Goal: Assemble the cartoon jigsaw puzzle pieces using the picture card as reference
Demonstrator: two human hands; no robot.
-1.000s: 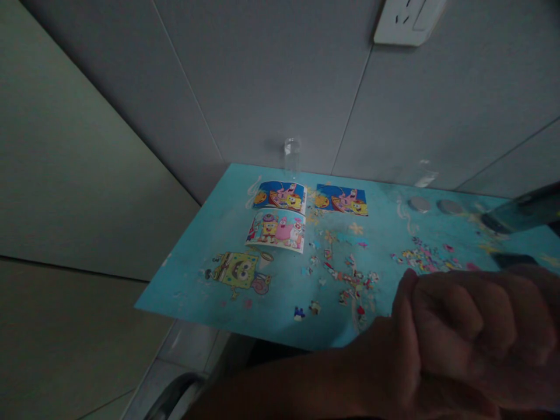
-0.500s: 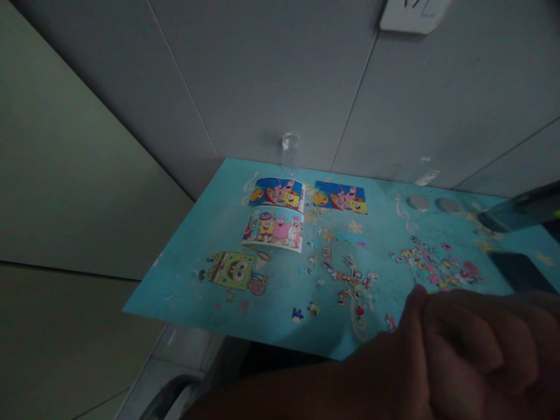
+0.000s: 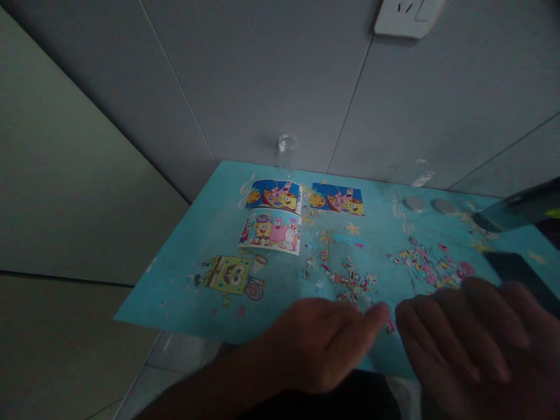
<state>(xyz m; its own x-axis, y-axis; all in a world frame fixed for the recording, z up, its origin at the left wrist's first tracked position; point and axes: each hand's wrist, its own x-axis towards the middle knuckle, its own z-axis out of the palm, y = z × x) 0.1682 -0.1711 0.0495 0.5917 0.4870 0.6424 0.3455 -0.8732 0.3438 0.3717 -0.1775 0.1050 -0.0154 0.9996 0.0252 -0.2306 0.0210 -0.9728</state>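
Note:
Low in the middle, my left hand (image 3: 330, 344) hangs over the table's front edge, its thumb stretched out to the right and its other fingers curled in, mostly hidden. To its right my right hand (image 3: 468, 335) is bent at the knuckles, fingers folded down and slightly blurred. A small gap parts the two hands, and nothing shows in either. Just beyond the left hand lies a cluster of jigsaw pieces (image 3: 353, 283), partly covered by it. A second heap of jigsaw pieces (image 3: 429, 262) spreads behind the right hand.
On the blue table mat (image 3: 175, 268) lie a folded picture sheet (image 3: 271, 228) and a picture card (image 3: 336, 199). Clear containers (image 3: 286, 154) stand by the wall. Two round lids (image 3: 415, 203), a dark flat object (image 3: 518, 274) and a clear bottle (image 3: 499, 219) are rightward. A socket (image 3: 409, 17) is above.
My hands were pressed together at the lower right. They have come apart, the left moving leftward, now covering loose pieces near the front edge. The view has shifted slightly.

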